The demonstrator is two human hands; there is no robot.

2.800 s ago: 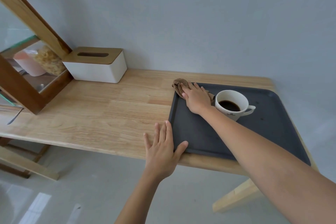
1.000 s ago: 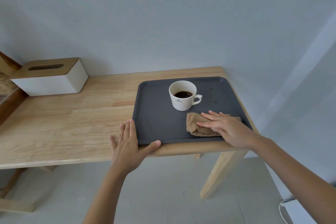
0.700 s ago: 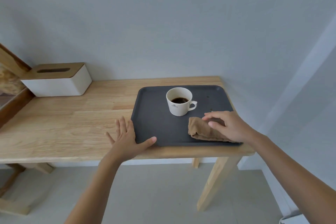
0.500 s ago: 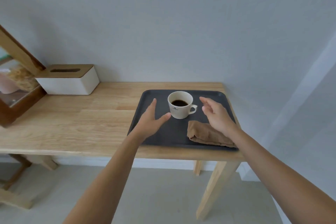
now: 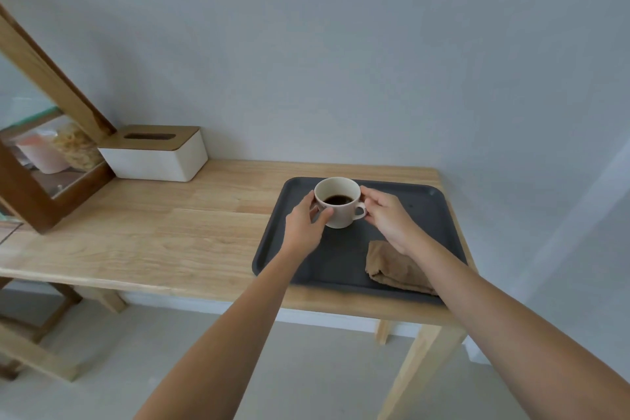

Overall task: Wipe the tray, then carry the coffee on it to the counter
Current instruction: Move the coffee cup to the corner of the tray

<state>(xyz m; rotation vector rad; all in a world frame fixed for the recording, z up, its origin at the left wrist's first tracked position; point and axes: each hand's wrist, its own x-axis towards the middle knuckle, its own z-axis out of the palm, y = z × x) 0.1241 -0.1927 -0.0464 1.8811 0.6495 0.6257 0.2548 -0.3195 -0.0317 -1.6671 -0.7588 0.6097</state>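
A dark grey tray (image 5: 439, 215) lies on the right end of a light wooden table (image 5: 170, 235). A white cup of black coffee (image 5: 339, 203) stands on the tray's far left part. My left hand (image 5: 305, 225) wraps the cup's left side, thumb on its front. My right hand (image 5: 387, 215) touches the cup's right side by the handle. A folded brown cloth (image 5: 392, 266) lies loose on the tray's near right part, partly under my right forearm.
A white tissue box with a wooden lid (image 5: 153, 153) stands at the back of the table. A wooden-framed glass case (image 5: 41, 160) with food bags sits at the far left. The grey wall runs right behind the table.
My right hand let go of the cloth, which stays on the tray. My left hand left the tray's edge. Both hands moved to the cup and now hold its sides.
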